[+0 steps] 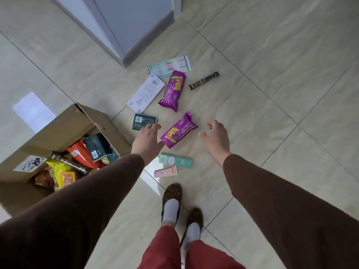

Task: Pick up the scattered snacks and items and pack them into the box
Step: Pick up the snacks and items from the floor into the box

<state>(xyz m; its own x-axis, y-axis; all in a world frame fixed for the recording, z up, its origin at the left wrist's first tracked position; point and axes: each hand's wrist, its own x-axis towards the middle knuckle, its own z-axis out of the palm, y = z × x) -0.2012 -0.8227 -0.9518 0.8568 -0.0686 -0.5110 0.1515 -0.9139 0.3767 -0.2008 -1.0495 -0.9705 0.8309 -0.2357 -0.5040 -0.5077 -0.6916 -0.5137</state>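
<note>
Tiled floor, scattered snacks, box

Two purple snack packs with yellow print; brown sleeves; red trousers; leopard-spotted shoes; mint-green box; pink tube; beige tiled floor.

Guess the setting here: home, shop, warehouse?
Probably a home interior: glossy beige tiled floor, a wall corner with grey baseboard, and the person in leopard-print slippers beside a cardboard box of snacks.

Pale glossy floor tiles with dark grout lines fill the view. A grey wall corner with its skirting stands at the top. Leopard-print shoes and red trousers show below.
</note>
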